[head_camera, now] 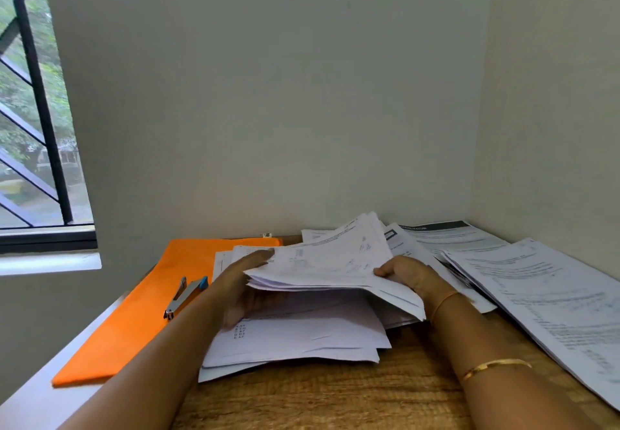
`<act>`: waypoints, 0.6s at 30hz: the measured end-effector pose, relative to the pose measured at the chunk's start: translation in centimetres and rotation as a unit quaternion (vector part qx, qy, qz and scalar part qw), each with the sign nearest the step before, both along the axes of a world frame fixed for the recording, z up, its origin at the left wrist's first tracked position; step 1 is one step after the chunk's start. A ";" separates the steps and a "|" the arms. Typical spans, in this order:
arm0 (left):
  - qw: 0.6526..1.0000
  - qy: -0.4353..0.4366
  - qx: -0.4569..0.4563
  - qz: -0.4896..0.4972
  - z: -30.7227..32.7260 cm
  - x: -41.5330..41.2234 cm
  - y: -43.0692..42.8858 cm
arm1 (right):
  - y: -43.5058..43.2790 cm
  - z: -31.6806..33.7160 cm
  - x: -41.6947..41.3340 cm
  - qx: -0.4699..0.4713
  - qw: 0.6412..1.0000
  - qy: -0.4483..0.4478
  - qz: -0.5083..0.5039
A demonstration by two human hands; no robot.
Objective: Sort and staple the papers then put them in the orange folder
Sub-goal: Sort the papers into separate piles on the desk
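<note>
Lifting the sheaf of white printed papers [328,261] off the loose pile of white sheets [302,339] carries the main risk. The sheaf fans at its near right corner and its edges are uneven, so I judge that a slack grip or a quick tilt could let inner sheets slide out and fall back onto the pile, mixing what is being sorted. A sheet could also drift right onto the spread of printed pages [536,295] lying on the right of the brown wooden table [369,396], and so be lost among them. Stapling a sheaf this ragged would likely miss some sheets, so squaring it first seems wise.

The right hand [407,275] grasps the right edge of the sheaf, thumb on top and fingers tucked beneath, the wrist low over the table. The left hand [240,266] meets the left edge, its forearm reaching in from the near left. The sheaf's corner covers the middle of that hand, so I cannot tell whether it clasps the paper or only props it.

The flat orange paper folder [141,312] lies closed on the left, running from near to far, with the silver stapler with a blue end [186,297] resting on it, just beside the left forearm.
</note>
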State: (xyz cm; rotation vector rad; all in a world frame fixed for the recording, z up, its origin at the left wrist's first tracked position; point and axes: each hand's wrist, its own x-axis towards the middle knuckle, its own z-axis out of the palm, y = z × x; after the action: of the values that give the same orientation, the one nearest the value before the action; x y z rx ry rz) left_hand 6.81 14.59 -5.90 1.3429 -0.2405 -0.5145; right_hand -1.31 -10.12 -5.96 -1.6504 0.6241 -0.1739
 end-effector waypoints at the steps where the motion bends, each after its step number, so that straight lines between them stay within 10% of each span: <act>1: 1.000 -0.001 0.012 -0.005 0.0 -0.1 0.0 | -0.1 -0.1 0.2 0.000 1.000 -0.004 0.000; 18: 0.997 0.053 -0.045 0.031 0.7 0.3 -0.5 | -1.3 -0.6 0.1 0.194 0.977 -0.081 -0.029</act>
State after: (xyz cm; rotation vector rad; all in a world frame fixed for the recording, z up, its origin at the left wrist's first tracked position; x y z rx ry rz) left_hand 7.11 14.09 -5.19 1.2276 -0.1326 -0.5161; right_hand -1.18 -11.37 -6.60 -1.2286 0.5419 -0.2120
